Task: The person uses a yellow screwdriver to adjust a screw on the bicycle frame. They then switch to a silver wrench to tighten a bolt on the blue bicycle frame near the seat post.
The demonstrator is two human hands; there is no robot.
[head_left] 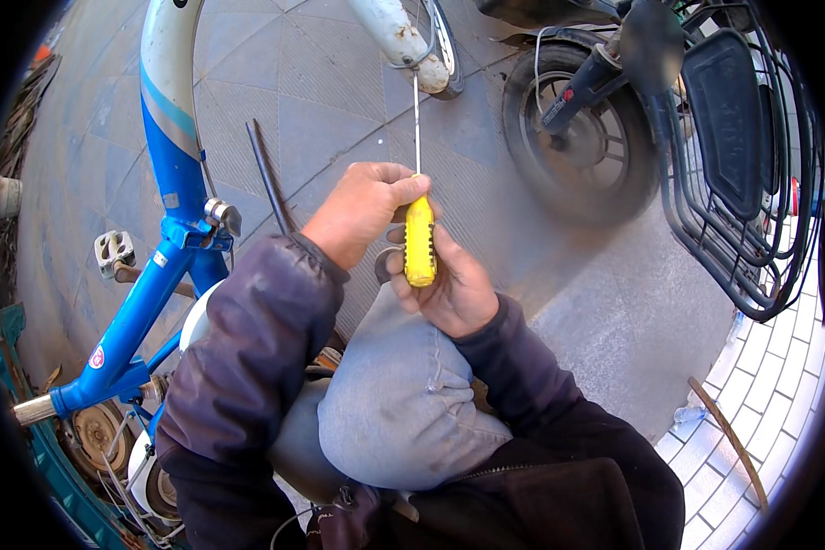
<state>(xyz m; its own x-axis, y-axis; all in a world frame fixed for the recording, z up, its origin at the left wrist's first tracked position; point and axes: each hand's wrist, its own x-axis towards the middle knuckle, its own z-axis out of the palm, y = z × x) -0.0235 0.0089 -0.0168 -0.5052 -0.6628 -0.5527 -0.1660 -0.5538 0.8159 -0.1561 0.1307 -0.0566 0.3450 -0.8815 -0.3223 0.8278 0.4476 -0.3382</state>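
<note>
The left grip [362, 206] is pinching the neck of the screwdriver [420, 243], where the shaft [418, 128] is meeting the yellow handle. Beyond, the white fender [396, 37] is showing near the shaft's far end; whether the tip is touching it, one cannot tell. The screwdriver is sitting between both grips, just beyond the bent knee [385, 403], its shaft pointing away from the person. It is looking light and sturdy: the slim metal is probably staying stiff, and the handle, likely firm plastic, is offering dark ridges for purchase, while its smooth yellow faces may be slipping more easily. The right grip [458, 284] is clasping the lower handle, thumb along its right side; this thicker, ridged part is seeming best for holding firmly, the neck for steadying. Farther right, a dark wheel [582, 142] is standing well apart.
</note>
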